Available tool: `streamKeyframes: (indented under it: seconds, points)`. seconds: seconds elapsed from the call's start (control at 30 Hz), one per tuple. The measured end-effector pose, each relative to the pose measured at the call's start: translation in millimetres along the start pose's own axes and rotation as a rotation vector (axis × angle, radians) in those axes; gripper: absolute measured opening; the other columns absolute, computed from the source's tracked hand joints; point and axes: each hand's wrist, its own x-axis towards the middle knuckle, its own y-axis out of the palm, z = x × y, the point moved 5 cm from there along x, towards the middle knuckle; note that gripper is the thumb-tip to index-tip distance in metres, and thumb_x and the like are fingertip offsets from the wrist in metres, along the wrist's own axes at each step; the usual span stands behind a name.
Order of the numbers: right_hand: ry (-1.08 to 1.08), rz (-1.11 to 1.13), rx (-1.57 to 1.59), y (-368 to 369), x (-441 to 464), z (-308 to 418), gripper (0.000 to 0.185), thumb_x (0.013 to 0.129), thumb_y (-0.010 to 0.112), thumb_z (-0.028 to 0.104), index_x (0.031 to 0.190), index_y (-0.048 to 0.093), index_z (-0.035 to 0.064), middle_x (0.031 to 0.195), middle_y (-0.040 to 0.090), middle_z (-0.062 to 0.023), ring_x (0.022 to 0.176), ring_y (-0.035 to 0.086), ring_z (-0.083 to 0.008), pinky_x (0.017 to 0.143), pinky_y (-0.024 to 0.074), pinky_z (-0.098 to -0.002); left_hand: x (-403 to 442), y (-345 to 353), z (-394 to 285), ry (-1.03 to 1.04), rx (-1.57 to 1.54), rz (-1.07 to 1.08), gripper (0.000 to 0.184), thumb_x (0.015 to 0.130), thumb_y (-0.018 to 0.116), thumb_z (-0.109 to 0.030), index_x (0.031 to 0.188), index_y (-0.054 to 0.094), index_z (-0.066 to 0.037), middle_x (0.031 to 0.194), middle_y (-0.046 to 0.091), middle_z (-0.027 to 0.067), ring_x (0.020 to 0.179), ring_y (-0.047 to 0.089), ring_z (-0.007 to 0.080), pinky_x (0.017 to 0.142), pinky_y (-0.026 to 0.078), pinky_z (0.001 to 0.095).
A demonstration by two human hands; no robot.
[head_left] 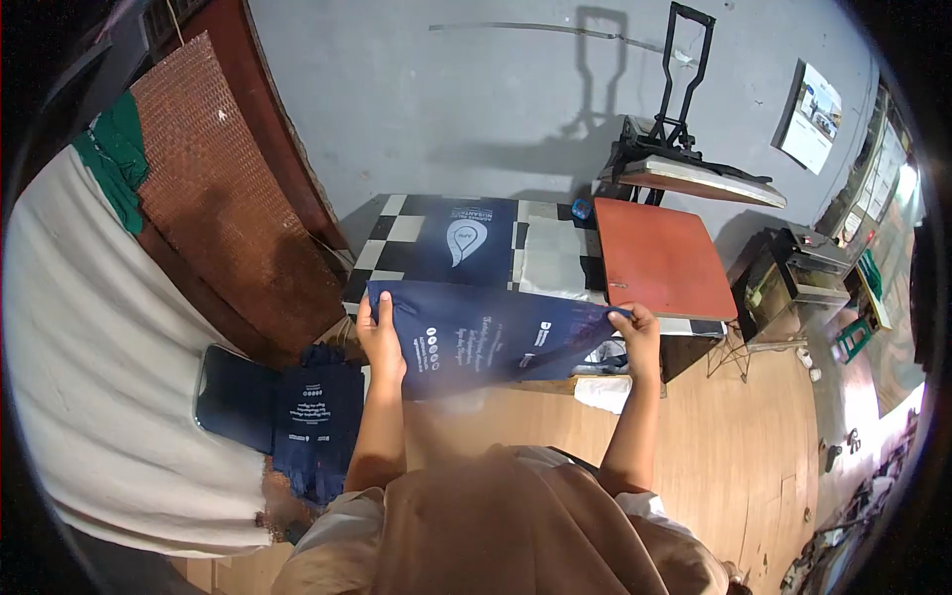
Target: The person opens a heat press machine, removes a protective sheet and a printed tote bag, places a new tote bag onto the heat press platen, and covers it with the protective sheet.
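Observation:
My left hand [384, 335] pinches the upper left corner of a navy printed cloth [486, 337], thumb on top. With its fingers closed, my right hand [636, 330] grips the opposite upper corner. The cloth is stretched between both hands in front of my body, showing white lettering and small round icons; its lower edge is blurred. Beyond it, a second navy cloth [464, 238] with a white drop-shaped logo lies flat on the black-and-white checkered table [374, 260]. A white cloth or sheet [555, 256] lies just right of that one.
A red-brown board [662, 256] covers the table's right end. Behind it stands a pad-topped device [704, 178] with a black frame handle [686, 69]. At left, more navy printed cloths [315, 421] are stacked beside a dark chair [234, 397]. A glass tank [783, 283] stands right.

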Motion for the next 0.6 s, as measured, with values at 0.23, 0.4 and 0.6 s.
streamKeyframes:
  seconds: [0.23, 0.4, 0.6]
  points:
    - [-0.023, -0.157, 0.239, -5, 4, -18, 0.013, 0.099, 0.06, 0.015, 0.093, 0.067, 0.0056, 0.085, 0.066, 0.0026, 0.077, 0.057, -0.0062, 0.074, 0.0435, -0.0227, 2, -12, 19, -0.013, 0.052, -0.062, 0.023, 0.101, 0.058, -0.026, 0.1, 0.064, -0.004, 0.088, 0.058, -0.0049, 0.082, 0.05, 0.005, 0.077, 0.042, 0.0226]
    - [-0.006, -0.199, 0.255, -4, 4, -24, 0.015, 0.098, 0.061, 0.018, 0.092, 0.068, 0.0059, 0.085, 0.066, 0.0029, 0.078, 0.056, -0.0068, 0.074, 0.0433, -0.0234, 3, -21, 21, -0.018, 0.057, -0.062, 0.027, 0.103, 0.056, -0.028, 0.099, 0.065, -0.003, 0.083, 0.052, -0.007, 0.079, 0.044, 0.0039, 0.075, 0.038, 0.0209]
    - [-0.064, -0.214, 0.107, 2, 7, -27, 0.015, 0.096, 0.065, 0.017, 0.1, 0.067, 0.0032, 0.091, 0.067, -0.0003, 0.083, 0.057, -0.0091, 0.078, 0.043, -0.0235, -6, -15, 1, 0.021, 0.053, -0.029, 0.026, 0.103, 0.055, -0.025, 0.098, 0.065, -0.002, 0.084, 0.054, -0.0065, 0.078, 0.045, 0.0031, 0.073, 0.039, 0.0212]
